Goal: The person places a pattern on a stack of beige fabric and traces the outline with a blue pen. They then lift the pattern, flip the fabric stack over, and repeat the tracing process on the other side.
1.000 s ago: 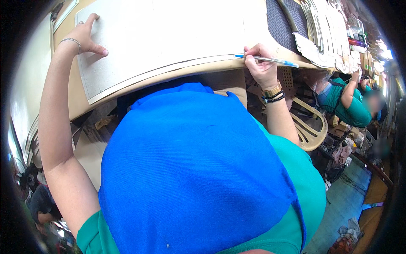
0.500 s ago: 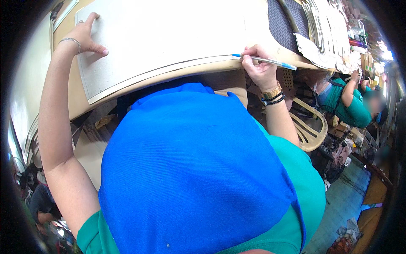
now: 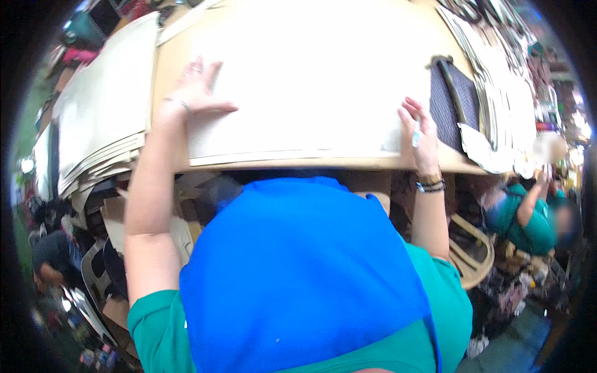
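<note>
A large white sheet (image 3: pixel 298 105) lies on the tan table (image 3: pixel 348 164), its near edge close to the table's front edge. My left hand (image 3: pixel 198 92) is open at the sheet's left side, thumb and fingers spread on or just over it. By the right side of the sheet is my right hand (image 3: pixel 424 140), blurred, with its fingers raised and partly bent. A pen (image 3: pixel 415 138) is tucked in that hand; only its pale blue end shows. Whether the right fingertips touch the sheet I cannot tell.
To the right lies a dark patterned pad (image 3: pixel 443 118) with a dark curved bar (image 3: pixel 453 87) on it. Stacked pale sheets (image 3: pixel 106 105) stand at the left, more (image 3: pixel 488 81) at the right. A beige plastic chair (image 3: pixel 479 264) and a person in green (image 3: pixel 528 221) are at right.
My right hand has lifted the pen off the sheet's near edge and moved right. My view has shifted, and the sheet now sits squarer to me. The left hand stays spread at its left side.
</note>
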`<state>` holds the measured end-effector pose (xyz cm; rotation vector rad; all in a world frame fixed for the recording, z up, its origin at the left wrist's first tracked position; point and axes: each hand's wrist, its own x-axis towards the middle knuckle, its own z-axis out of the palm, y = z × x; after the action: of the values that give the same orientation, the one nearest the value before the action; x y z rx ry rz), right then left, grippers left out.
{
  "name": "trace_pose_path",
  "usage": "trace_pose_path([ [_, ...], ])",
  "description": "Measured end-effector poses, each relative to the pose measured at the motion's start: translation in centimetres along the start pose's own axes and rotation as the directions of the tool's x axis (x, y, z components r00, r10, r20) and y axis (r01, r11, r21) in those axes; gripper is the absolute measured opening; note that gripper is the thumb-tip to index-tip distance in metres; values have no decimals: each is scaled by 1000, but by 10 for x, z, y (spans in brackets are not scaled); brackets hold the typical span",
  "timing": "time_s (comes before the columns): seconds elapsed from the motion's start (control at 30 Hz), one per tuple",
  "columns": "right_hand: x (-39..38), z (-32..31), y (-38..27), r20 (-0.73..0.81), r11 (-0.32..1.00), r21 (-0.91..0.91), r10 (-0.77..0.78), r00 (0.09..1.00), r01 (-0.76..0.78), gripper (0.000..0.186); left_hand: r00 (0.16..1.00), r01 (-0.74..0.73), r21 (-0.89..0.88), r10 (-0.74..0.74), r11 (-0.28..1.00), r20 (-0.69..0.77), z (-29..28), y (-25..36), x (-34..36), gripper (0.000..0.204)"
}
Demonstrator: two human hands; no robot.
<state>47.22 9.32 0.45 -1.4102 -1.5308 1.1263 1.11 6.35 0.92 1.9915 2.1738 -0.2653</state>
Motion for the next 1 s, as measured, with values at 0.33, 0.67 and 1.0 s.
trace_pose_path([
  [0.33,39,-15,-53,212,989,-136,-25,977,55,32,936,83,-283,-172,956,-307,37,5,-13,103],
  [0.67,40,-165,-29,-602,891,46,-336,724,452,30,872,278,-325,-379,904,-309,21,24,-18,49],
  [1.0,22,-85,-99,-647,811,-177,-524,555,558,37,291,-382,-704,-645,599,-707,26,-130,-169,61],
])
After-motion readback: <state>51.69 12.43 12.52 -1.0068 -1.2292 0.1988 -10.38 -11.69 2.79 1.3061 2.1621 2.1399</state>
